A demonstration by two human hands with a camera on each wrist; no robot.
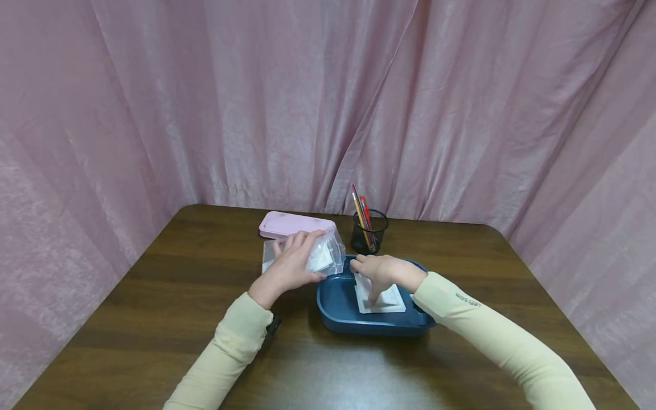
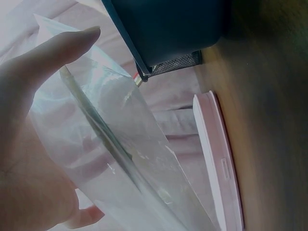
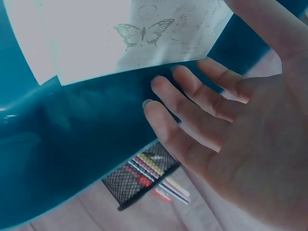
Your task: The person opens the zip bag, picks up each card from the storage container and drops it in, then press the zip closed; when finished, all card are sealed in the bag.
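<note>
My left hand [image 1: 289, 265] grips a clear plastic bag [image 1: 326, 256] and holds it upright just left of a dark blue tray [image 1: 338, 310]. In the left wrist view the thumb and palm [image 2: 29, 144] press on the bag [image 2: 125, 144], which has something white inside. My right hand [image 1: 381, 273] reaches down into the tray and pinches the top one of a few white cards [image 1: 392, 299] lying there. Seen from the right wrist, the card [image 3: 120, 33] has a butterfly printed on it, with the thumb on one side and the fingers [image 3: 183, 110] on the other.
A pink flat case [image 1: 294, 223] lies behind the bag. A black mesh cup [image 1: 369, 230] with pencils and pens stands behind the tray. Everything sits on a dark wooden table [image 1: 179, 296], with pink curtains close around it on three sides.
</note>
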